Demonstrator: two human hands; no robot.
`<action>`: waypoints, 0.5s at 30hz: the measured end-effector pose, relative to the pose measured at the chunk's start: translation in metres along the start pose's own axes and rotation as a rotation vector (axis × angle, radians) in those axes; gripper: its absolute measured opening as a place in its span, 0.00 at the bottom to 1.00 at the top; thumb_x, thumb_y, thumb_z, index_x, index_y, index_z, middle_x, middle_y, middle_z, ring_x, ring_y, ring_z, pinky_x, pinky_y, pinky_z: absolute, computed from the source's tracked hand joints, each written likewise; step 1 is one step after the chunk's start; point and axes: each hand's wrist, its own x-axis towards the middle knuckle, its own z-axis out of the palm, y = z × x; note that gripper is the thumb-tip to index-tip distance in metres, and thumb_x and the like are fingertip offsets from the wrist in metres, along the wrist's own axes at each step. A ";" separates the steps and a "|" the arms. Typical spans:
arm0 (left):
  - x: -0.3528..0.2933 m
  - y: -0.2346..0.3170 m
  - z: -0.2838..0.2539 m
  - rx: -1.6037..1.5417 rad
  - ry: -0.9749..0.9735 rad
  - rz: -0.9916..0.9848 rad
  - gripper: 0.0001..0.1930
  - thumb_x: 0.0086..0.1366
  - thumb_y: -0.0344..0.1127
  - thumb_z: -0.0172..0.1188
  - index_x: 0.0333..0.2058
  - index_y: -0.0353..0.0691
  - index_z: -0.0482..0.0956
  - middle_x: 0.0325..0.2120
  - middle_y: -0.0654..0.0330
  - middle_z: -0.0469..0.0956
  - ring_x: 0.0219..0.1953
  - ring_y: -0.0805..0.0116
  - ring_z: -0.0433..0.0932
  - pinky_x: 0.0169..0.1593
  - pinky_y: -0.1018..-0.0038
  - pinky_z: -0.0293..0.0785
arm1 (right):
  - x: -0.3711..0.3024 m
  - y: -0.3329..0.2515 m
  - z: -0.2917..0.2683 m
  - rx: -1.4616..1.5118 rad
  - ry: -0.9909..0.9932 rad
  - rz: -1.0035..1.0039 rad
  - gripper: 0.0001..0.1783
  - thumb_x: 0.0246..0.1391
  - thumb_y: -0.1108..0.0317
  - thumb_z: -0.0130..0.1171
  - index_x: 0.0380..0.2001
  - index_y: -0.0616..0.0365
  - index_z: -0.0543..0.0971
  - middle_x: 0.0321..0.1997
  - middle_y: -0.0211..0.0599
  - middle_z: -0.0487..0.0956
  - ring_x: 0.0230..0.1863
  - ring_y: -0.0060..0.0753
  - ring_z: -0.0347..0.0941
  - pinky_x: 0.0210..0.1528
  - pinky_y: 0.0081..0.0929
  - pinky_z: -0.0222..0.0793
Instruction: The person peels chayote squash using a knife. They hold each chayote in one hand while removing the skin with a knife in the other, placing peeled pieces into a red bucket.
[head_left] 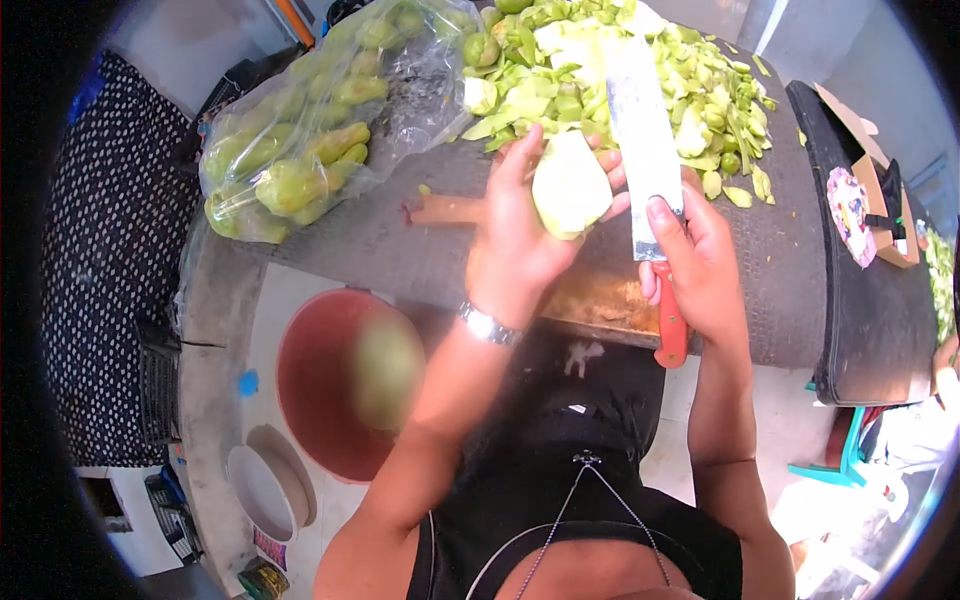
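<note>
My left hand [522,215] cups a peeled green mango [572,185], pale and smooth, with the fingers curled around its far side. In my right hand [695,250] is a knife [645,140] with a wide bright blade and a red-orange handle. The blade points away from me, my thumb resting on its base, and it stands just right of the mango. A wooden board [600,300] lies below both hands at the near table edge. Beyond them spreads a heap of green peelings [560,95] with several small whole green fruits among it.
A clear plastic bag of green mangoes [290,180] lies at the far left. On the floor stand a red tub [310,400], with a blurred pale green shape at it, and a white basin [262,492]. Right are a black table [880,330], an open box [885,210] and another person [945,370].
</note>
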 end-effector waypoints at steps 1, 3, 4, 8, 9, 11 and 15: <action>-0.003 -0.003 0.003 -0.006 0.034 0.004 0.30 0.75 0.56 0.52 0.58 0.33 0.76 0.52 0.46 0.82 0.53 0.49 0.82 0.58 0.54 0.78 | -0.002 0.002 0.002 0.002 -0.001 0.004 0.14 0.77 0.61 0.51 0.47 0.62 0.76 0.27 0.29 0.75 0.16 0.18 0.71 0.18 0.20 0.67; -0.003 -0.008 -0.003 0.063 0.050 0.063 0.28 0.75 0.54 0.54 0.57 0.33 0.77 0.50 0.49 0.83 0.51 0.53 0.83 0.57 0.57 0.80 | -0.006 0.009 0.004 -0.084 0.077 0.027 0.13 0.77 0.62 0.51 0.44 0.62 0.77 0.24 0.28 0.75 0.15 0.18 0.71 0.18 0.21 0.66; -0.004 -0.010 -0.007 0.133 0.060 0.122 0.25 0.75 0.52 0.55 0.55 0.34 0.78 0.48 0.51 0.84 0.49 0.57 0.84 0.55 0.60 0.81 | -0.009 0.010 0.005 -0.085 0.079 0.037 0.13 0.77 0.62 0.51 0.44 0.62 0.77 0.24 0.28 0.75 0.15 0.18 0.71 0.18 0.21 0.66; -0.009 -0.013 -0.003 0.233 0.067 0.316 0.18 0.76 0.47 0.57 0.52 0.39 0.80 0.44 0.61 0.86 0.43 0.68 0.86 0.48 0.69 0.83 | -0.015 0.014 0.010 -0.278 0.050 0.072 0.14 0.76 0.62 0.50 0.40 0.63 0.77 0.19 0.28 0.73 0.13 0.19 0.71 0.16 0.25 0.64; -0.010 -0.012 -0.004 0.233 0.067 0.317 0.18 0.76 0.47 0.57 0.52 0.39 0.80 0.44 0.61 0.86 0.43 0.68 0.86 0.48 0.69 0.83 | -0.016 0.014 0.012 -0.296 0.058 0.069 0.15 0.76 0.63 0.50 0.39 0.63 0.76 0.18 0.29 0.72 0.13 0.20 0.71 0.16 0.26 0.63; -0.011 -0.010 -0.006 0.304 0.033 0.339 0.23 0.79 0.49 0.52 0.58 0.34 0.76 0.48 0.54 0.84 0.48 0.64 0.85 0.52 0.65 0.82 | -0.018 0.014 0.011 -0.309 0.059 0.069 0.15 0.76 0.63 0.50 0.40 0.63 0.76 0.19 0.29 0.73 0.13 0.20 0.71 0.16 0.26 0.64; -0.012 -0.007 -0.007 0.287 -0.062 0.319 0.24 0.80 0.49 0.50 0.58 0.33 0.76 0.49 0.53 0.84 0.49 0.63 0.85 0.53 0.65 0.82 | -0.020 0.007 0.014 -0.287 0.051 0.069 0.15 0.76 0.62 0.50 0.42 0.64 0.77 0.21 0.31 0.75 0.14 0.20 0.70 0.16 0.26 0.64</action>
